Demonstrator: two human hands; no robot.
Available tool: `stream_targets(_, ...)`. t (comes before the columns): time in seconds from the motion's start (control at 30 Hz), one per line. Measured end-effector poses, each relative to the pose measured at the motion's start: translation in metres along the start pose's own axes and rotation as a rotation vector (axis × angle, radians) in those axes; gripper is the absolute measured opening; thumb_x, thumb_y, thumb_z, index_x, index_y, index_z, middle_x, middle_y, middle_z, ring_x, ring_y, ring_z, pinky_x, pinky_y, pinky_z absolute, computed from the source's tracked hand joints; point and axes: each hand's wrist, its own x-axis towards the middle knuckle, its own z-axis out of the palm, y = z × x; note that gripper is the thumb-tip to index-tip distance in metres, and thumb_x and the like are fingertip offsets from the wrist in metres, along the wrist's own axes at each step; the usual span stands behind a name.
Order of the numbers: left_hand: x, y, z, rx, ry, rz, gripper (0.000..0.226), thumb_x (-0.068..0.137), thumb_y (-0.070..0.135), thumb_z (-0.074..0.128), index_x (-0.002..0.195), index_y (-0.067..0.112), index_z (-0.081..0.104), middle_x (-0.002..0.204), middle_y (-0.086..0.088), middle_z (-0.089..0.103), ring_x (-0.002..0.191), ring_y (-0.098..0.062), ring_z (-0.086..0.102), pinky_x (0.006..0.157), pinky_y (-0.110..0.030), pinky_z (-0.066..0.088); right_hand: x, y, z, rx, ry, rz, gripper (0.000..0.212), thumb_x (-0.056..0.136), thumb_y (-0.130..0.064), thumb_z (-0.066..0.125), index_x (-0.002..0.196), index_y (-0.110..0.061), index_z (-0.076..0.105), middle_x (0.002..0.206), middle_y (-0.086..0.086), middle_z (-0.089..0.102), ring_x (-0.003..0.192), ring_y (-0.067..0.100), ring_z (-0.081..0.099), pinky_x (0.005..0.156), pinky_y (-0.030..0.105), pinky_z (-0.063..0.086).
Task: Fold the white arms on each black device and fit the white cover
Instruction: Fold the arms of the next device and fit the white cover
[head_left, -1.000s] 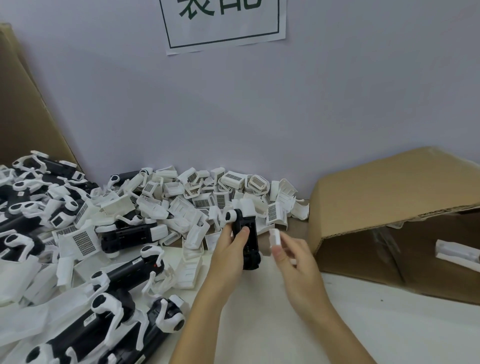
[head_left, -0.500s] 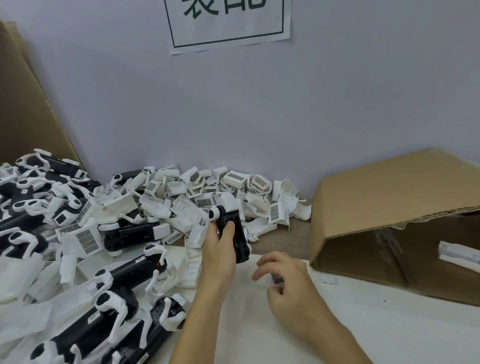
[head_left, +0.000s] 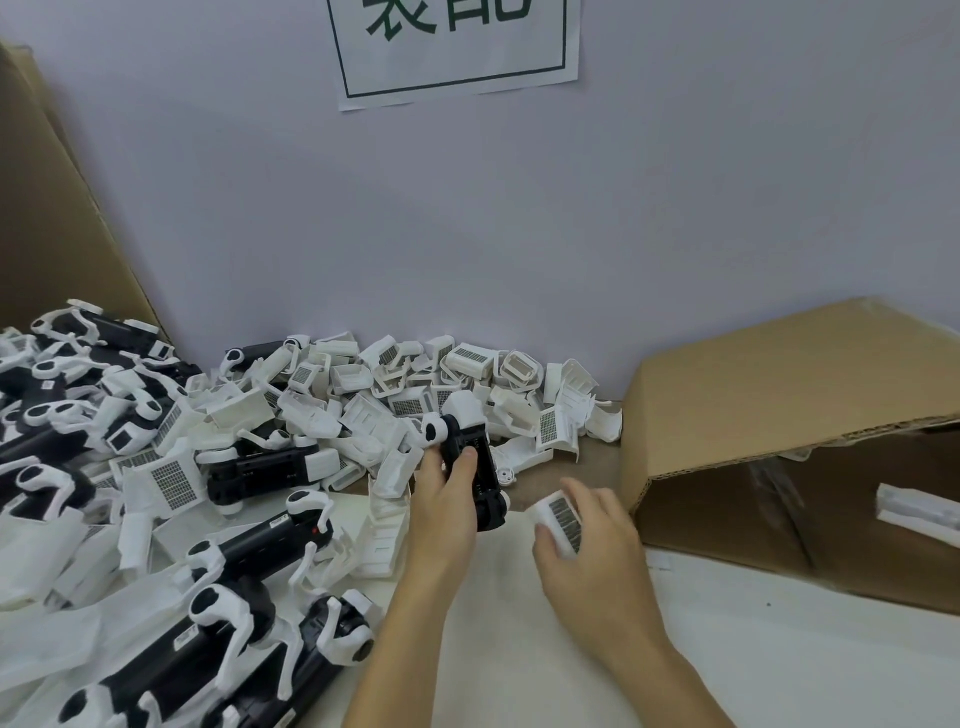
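My left hand (head_left: 445, 499) grips a black device (head_left: 475, 467) upright above the table, thumb across its front; a white round joint shows at the device's top left. To its right, my right hand (head_left: 592, 540) holds a white cover (head_left: 558, 517) with a dark grille patch, just off the table and apart from the device. A heap of loose white covers (head_left: 467, 374) lies against the wall behind. More black devices with white arms spread out (head_left: 260, 545) are piled at the left.
A cardboard box (head_left: 779, 395) lies on its side at the right, its opening facing me, with a white wrapped item (head_left: 917, 512) inside. A cardboard sheet (head_left: 57, 218) leans at the far left. White foam sheet (head_left: 519, 649) covers the table under my hands.
My right hand went down to the table and has come up holding a grille cover. My left hand shifted the black device slightly left and back, keeping its grip.
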Motion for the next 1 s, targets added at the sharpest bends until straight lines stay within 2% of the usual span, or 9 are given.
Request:
stream_targets(0.1, -0.002, -0.001, 0.001, -0.007, -0.09, 0.011, 0.016, 0.102, 0.018, 0.052, 0.107, 0.026, 0.066, 0.099, 0.004, 0.073, 0.083, -0.001, 0.07, 0.063, -0.011, 0.049, 0.004, -0.003, 0.0, 0.3, 0.197, 0.027, 0.045, 0.088, -0.019, 0.072, 0.131, -0.019, 0.059, 0.107, -0.015, 0.059, 0.098, -0.003, 0.057, 0.081, 0.007, 0.045)
stream_targets(0.2, -0.006, -0.005, 0.009, 0.032, -0.212, 0.012, 0.02, 0.102, 0.015, 0.052, 0.111, 0.028, 0.065, 0.103, 0.005, 0.075, 0.089, -0.001, 0.07, 0.071, -0.013, 0.052, 0.007, -0.002, -0.001, 0.562, 0.247, 0.072, 0.037, 0.086, -0.02, 0.076, 0.119, -0.031, 0.062, 0.106, -0.01, 0.07, 0.098, 0.001, 0.066, 0.083, 0.017, 0.054)
stream_targets(0.27, -0.011, -0.009, 0.018, 0.054, -0.284, -0.006, 0.021, 0.104, 0.017, 0.048, 0.112, 0.03, 0.063, 0.103, 0.009, 0.074, 0.09, 0.0, 0.069, 0.069, -0.014, 0.051, 0.007, -0.002, 0.0, 0.665, 0.236, 0.085, 0.036, 0.085, -0.019, 0.077, 0.117, -0.031, 0.065, 0.107, -0.007, 0.072, 0.099, 0.006, 0.069, 0.081, 0.019, 0.055)
stream_targets(0.47, -0.018, -0.012, 0.027, 0.075, -0.411, 0.006, 0.024, 0.104, 0.036, 0.046, 0.123, 0.037, 0.061, 0.119, 0.015, 0.07, 0.114, -0.004, 0.063, 0.097, -0.025, 0.048, 0.008, -0.001, 0.001, 0.611, 0.26, 0.089, 0.041, 0.086, -0.026, 0.076, 0.125, -0.022, 0.064, 0.108, -0.012, 0.069, 0.099, 0.007, 0.067, 0.084, 0.031, 0.057)
stream_targets(0.57, -0.018, -0.012, 0.026, 0.071, -0.43, 0.05, 0.021, 0.101, 0.032, 0.054, 0.121, 0.038, 0.059, 0.114, 0.018, 0.071, 0.109, -0.002, 0.066, 0.09, -0.02, 0.052, 0.005, -0.001, 0.001, 0.516, 0.229, 0.009, 0.039, 0.087, -0.023, 0.075, 0.124, -0.028, 0.062, 0.106, -0.021, 0.063, 0.097, 0.001, 0.064, 0.079, 0.015, 0.053)
stream_targets(0.7, -0.018, -0.016, 0.026, 0.095, -0.401, 0.086, 0.024, 0.101, 0.023, 0.057, 0.121, 0.036, 0.059, 0.113, 0.016, 0.072, 0.105, -0.001, 0.067, 0.092, -0.024, 0.053, 0.004, -0.002, 0.001, 0.455, 0.22, -0.045, 0.045, 0.086, -0.015, 0.075, 0.128, -0.023, 0.062, 0.107, -0.016, 0.062, 0.097, -0.001, 0.063, 0.077, 0.006, 0.048)
stream_targets(0.83, -0.016, -0.018, 0.023, 0.048, -0.371, 0.096, 0.023, 0.102, 0.027, 0.055, 0.123, 0.035, 0.056, 0.112, 0.015, 0.072, 0.105, -0.002, 0.068, 0.086, -0.021, 0.055, 0.003, -0.004, -0.001, 0.471, 0.182, -0.108, 0.039, 0.088, -0.022, 0.072, 0.126, -0.026, 0.062, 0.107, -0.017, 0.063, 0.099, 0.002, 0.064, 0.08, 0.011, 0.05)
stream_targets(0.9, -0.014, -0.02, 0.023, -0.013, -0.328, 0.071, 0.021, 0.1, 0.029, 0.056, 0.121, 0.03, 0.052, 0.112, 0.008, 0.073, 0.106, -0.009, 0.069, 0.09, -0.029, 0.056, 0.002, -0.005, 0.001, 0.532, 0.152, -0.066, 0.036, 0.089, -0.032, 0.065, 0.124, -0.026, 0.065, 0.107, -0.018, 0.065, 0.102, 0.005, 0.064, 0.084, 0.019, 0.052)
stream_targets(1.0, -0.012, -0.022, 0.024, -0.066, -0.311, 0.036, 0.018, 0.099, 0.031, 0.059, 0.113, 0.021, 0.056, 0.106, 0.0, 0.075, 0.103, -0.022, 0.071, 0.094, -0.044, 0.055, 0.004, -0.002, 0.002, 0.616, 0.134, 0.017, 0.022, 0.097, -0.023, 0.064, 0.117, -0.031, 0.066, 0.11, -0.016, 0.065, 0.103, 0.007, 0.063, 0.081, 0.019, 0.052)
